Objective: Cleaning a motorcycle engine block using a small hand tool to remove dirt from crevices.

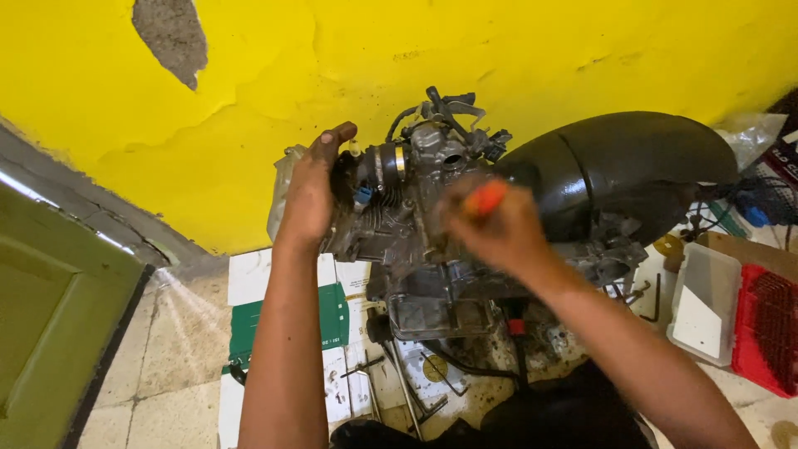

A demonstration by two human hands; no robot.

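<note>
A greasy grey small engine [416, 224] stands on flattened cardboard against a yellow wall, with a carburettor and hoses on top and a black curved cover [615, 166] on its right side. My left hand [312, 191] rests flat against the engine's left end, fingers pointing up. My right hand [499, 229] is blurred in front of the engine's middle, closed around an orange-handled tool [486, 198]; the tool's tip is hidden.
White and green cardboard [283, 316] lies under the engine with loose metal tools [407, 391] on it. A white plastic tray [702, 303] and a red crate [765, 328] sit at the right. A green door [58, 316] stands at the left. A hex key [652, 299] lies by the tray.
</note>
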